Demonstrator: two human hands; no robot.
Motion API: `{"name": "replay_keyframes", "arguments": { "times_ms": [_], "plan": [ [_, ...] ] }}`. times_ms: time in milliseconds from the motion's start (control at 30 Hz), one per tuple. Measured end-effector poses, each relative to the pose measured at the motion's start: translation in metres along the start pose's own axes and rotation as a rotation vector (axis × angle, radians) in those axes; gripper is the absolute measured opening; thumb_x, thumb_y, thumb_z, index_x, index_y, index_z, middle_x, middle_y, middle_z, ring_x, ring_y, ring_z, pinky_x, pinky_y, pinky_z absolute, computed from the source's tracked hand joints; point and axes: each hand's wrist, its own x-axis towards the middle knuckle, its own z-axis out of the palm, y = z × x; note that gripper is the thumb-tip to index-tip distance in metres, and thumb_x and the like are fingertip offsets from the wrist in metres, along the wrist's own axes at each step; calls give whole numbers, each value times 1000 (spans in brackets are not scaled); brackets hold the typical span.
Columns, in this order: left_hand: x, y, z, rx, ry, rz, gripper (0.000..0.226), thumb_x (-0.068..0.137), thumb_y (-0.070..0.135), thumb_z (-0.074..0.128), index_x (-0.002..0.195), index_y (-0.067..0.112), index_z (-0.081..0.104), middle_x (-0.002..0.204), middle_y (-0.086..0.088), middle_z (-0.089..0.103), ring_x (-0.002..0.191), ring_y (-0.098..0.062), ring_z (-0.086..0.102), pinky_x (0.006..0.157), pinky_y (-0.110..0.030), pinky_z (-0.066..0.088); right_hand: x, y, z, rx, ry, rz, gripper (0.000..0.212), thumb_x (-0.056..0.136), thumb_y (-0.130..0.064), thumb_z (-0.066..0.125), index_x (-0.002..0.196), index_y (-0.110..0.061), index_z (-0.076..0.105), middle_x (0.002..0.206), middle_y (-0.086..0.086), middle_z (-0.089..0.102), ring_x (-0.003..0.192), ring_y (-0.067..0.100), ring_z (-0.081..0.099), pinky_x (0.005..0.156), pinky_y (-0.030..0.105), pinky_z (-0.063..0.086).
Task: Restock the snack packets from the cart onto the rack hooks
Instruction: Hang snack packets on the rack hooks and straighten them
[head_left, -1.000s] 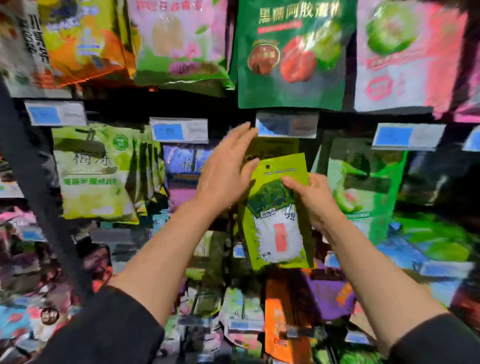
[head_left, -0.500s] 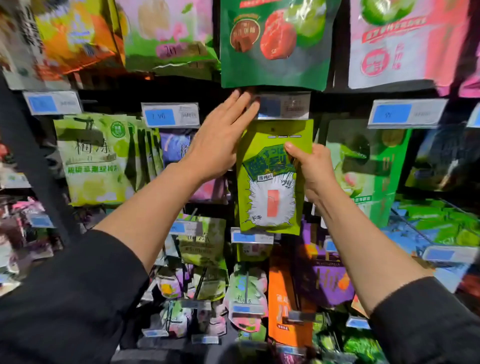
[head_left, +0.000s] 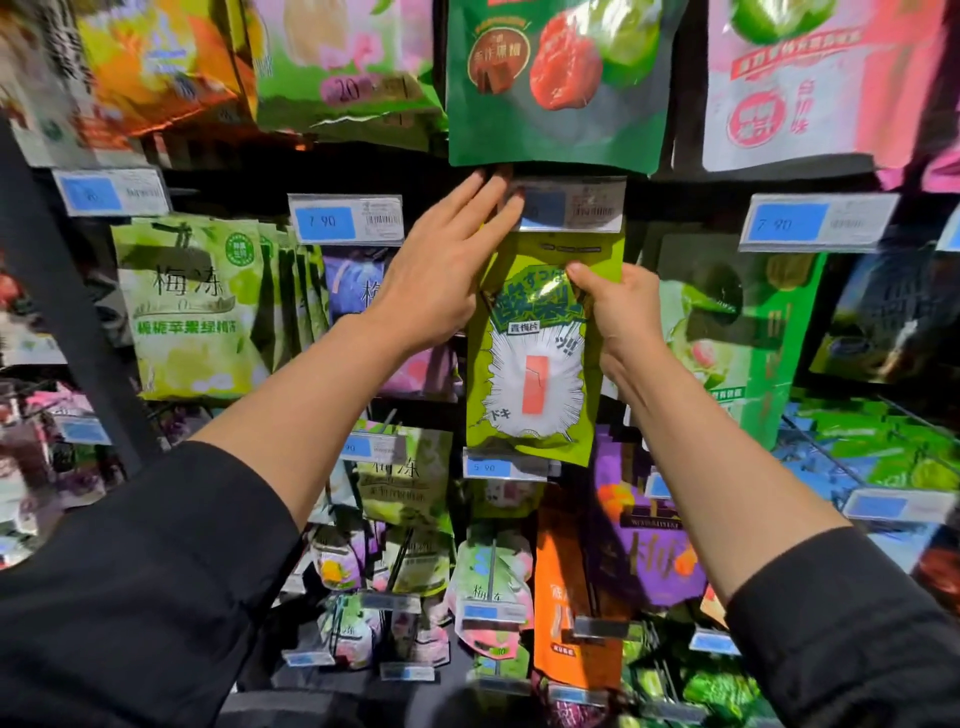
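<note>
1 head-worn view faces forward, close to the rack (head_left: 78, 332) of hanging packets, arms reaching in from below.

On the lime packet (head_left: 540, 358) we read "青梅片" on a small white strip, with "ドキ" at its lower left and "ツ!!" at its right edge; its large green headline is too stylised for us to make out. The price tag (head_left: 347, 220) left of it says "7.90", and the far-right tag (head_left: 818, 223) also shows "7.90". Below the lime packet a low tag (head_left: 498, 467) reads "5.90". On the pale green pack (head_left: 192, 306) at left we read "梅冻" in large characters; the green line under it is unclear. The upper pink-green bag (head_left: 348, 78) carries a "20". Other print is too blurred to read.
</note>
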Motion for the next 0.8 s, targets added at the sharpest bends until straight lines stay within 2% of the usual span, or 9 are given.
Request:
{"name": "replay_keyframes", "arguments": {
  "times_ms": [167, 433, 500, 567, 633, 667, 733, 767, 800],
  "plan": [
    [0, 2, 1, -1, -21, -32, 77, 68, -14, 54, 142, -1, 38, 148, -26, 34, 138, -44, 30, 113, -48, 28, 1, -4, 4, -76, 7, -38, 22, 83, -1, 67, 65, -14, 66, 59, -5, 67, 61, 13, 62, 64, 25, 52],
    [-1, 3, -1, 5, -53, -51, 79, 71, -14, 56, 145, 2, 34, 152, -22, 30, 141, -40, 25, 114, -47, 27, 9, 9, 11, -218, 106, -59, 32, 80, -6, 69, 55, -15, 51, 59, 3, 53, 57, 15, 49, 56, 25, 40],
    [-1, 4, -1, 6, -72, -70, 82, 71, -15, 56, 147, 4, 31, 154, -20, 27, 143, -38, 22, 115, -47, 26, 19, 12, 14, -264, 150, -52, 24, 78, -5, 67, 62, -15, 51, 65, 6, 53, 64, 17, 49, 59, 29, 40],
    [-1, 6, -1, 5, -78, -85, 85, 70, -16, 55, 148, 5, 28, 155, -18, 24, 144, -36, 19, 115, -47, 25, 30, 14, 17, -294, 167, -6, 16, 80, -1, 62, 77, -14, 53, 81, 7, 59, 77, 19, 54, 67, 31, 45],
    [-2, 8, 0, 3, -52, -80, 85, 69, -16, 56, 147, 4, 30, 154, -20, 26, 144, -38, 20, 114, -49, 27, 40, 16, 20, -261, 177, 21, 20, 82, -1, 67, 95, -12, 56, 99, 9, 63, 90, 21, 57, 77, 28, 48],
    [-3, 9, 2, 8, -33, -72, 84, 68, -17, 57, 146, 2, 32, 153, -21, 28, 143, -39, 22, 113, -50, 29, 45, 16, 21, -217, 171, 3, 22, 82, 0, 69, 100, -8, 58, 99, 10, 64, 90, 19, 57, 75, 22, 47],
    [-5, 12, 7, 29, 3, -66, 83, 67, -17, 58, 144, -1, 34, 151, -23, 30, 142, -41, 23, 112, -52, 30, 53, 17, 21, -194, 155, -16, 28, 84, 3, 67, 111, 6, 59, 91, 7, 61, 78, 14, 54, 59, 9, 43],
    [-6, 14, 9, 43, 22, -65, 83, 66, -16, 59, 144, -2, 34, 151, -23, 30, 142, -41, 22, 112, -52, 30, 58, 21, 19, -202, 137, 5, 33, 86, 2, 65, 117, 9, 56, 92, 5, 57, 75, 11, 51, 57, 6, 41],
    [-7, 17, 11, 58, 35, -65, 83, 66, -15, 59, 144, -3, 33, 152, -23, 30, 142, -42, 20, 112, -53, 29, 61, 25, 18, -212, 114, 47, 38, 88, -2, 64, 124, 7, 52, 98, 5, 54, 77, 10, 51, 62, 7, 43]
  ]
}}
